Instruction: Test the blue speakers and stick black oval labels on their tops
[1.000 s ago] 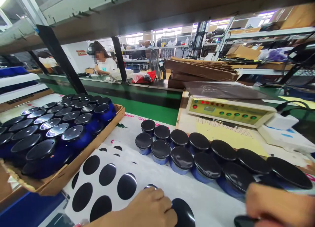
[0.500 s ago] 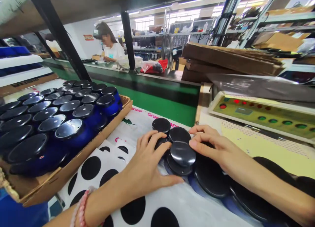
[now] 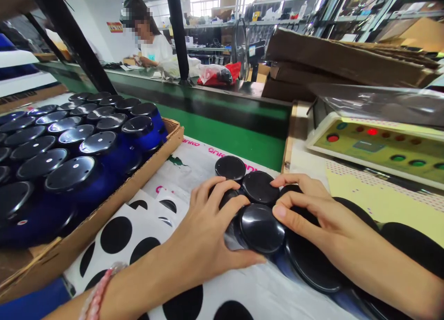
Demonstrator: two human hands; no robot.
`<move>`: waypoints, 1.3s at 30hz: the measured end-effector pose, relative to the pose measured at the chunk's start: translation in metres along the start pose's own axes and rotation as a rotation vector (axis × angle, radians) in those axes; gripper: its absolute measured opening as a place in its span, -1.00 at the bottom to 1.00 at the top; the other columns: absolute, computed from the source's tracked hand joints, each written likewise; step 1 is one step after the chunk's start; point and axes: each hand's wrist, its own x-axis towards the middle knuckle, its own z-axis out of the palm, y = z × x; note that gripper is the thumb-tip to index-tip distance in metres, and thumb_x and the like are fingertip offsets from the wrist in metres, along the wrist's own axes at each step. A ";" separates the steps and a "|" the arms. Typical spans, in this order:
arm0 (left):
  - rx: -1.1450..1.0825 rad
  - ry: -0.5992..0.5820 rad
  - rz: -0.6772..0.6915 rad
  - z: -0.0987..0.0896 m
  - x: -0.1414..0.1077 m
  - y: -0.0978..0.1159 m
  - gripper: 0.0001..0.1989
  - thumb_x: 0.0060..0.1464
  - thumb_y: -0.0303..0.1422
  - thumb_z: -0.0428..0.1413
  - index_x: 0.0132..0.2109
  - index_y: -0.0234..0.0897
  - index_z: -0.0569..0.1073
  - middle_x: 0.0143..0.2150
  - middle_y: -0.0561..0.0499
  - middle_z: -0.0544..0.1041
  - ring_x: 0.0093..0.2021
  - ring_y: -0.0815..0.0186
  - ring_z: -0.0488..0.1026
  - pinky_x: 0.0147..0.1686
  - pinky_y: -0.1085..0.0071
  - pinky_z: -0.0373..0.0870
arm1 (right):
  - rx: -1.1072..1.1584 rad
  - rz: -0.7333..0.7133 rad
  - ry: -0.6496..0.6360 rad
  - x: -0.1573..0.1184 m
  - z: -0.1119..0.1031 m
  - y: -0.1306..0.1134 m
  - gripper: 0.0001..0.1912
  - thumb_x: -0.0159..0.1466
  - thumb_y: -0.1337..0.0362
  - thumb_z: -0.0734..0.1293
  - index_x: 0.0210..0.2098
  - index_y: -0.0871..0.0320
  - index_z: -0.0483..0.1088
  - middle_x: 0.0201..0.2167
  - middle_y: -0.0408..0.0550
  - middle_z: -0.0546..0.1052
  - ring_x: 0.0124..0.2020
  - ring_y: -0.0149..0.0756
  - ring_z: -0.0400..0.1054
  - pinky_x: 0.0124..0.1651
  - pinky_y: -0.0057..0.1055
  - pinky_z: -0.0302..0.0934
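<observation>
Between my left hand and my right hand a glossy black-lidded jar is gripped, its blue body hidden. It appears to sit above the neighbouring jars. Another black lid touches my right forefinger, and a further one stands just past my left fingers. A large black lid lies under my right hand, and more dark lids run off to the right. A sheet of round black stickers lies near my left wrist, which wears a pink beaded bracelet.
On the left, a cardboard tray holds several blue jars with black lids. A control panel and yellow paper lie right. Behind the green-edged bench, a co-worker sits. Stacked cardboard stands back right.
My hands have come in from the lower edges and closed on a jar among the group. Between the last two views, that jar has shifted slightly toward me, and the camera has tilted.
</observation>
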 end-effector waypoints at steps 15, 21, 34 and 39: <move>0.023 0.013 0.015 0.000 0.000 -0.001 -0.35 -0.17 -0.13 0.33 0.03 -0.29 0.32 0.11 -0.16 0.26 0.17 0.02 0.08 0.12 0.03 0.18 | -0.219 -0.250 0.120 -0.008 0.010 0.016 -0.78 0.28 0.13 0.19 -0.45 0.04 0.33 -0.01 -0.03 0.27 0.08 -0.08 0.14 0.03 0.00 0.12; 0.035 0.013 0.019 0.001 -0.001 0.000 -0.35 -0.17 -0.12 0.33 0.03 -0.28 0.31 0.11 -0.17 0.27 0.16 0.01 0.08 0.12 0.01 0.17 | -0.289 -0.320 0.150 -0.007 0.012 0.017 -0.81 0.29 0.18 0.19 -0.43 0.06 0.30 -0.03 0.02 0.28 0.05 -0.08 0.16 -0.02 -0.04 0.16; 0.136 0.044 0.039 0.001 -0.001 0.003 -0.41 -0.09 -0.09 0.25 0.03 -0.31 0.37 0.12 -0.20 0.32 0.16 0.00 0.14 0.12 0.03 0.13 | -0.413 -0.382 0.167 0.000 0.009 0.014 -0.82 0.28 0.23 0.23 -0.45 0.09 0.24 -0.13 0.02 0.30 -0.05 -0.08 0.20 -0.09 -0.07 0.16; 0.346 0.081 0.363 0.006 -0.003 0.013 -0.46 0.20 -0.23 0.01 0.23 -0.44 0.19 0.27 -0.20 0.23 0.26 0.09 0.13 0.24 0.13 0.01 | -0.502 -0.440 0.184 -0.013 -0.025 0.001 -0.75 0.17 0.05 0.34 -0.32 0.10 0.32 -0.18 0.01 0.40 -0.15 -0.08 0.28 -0.17 -0.15 0.21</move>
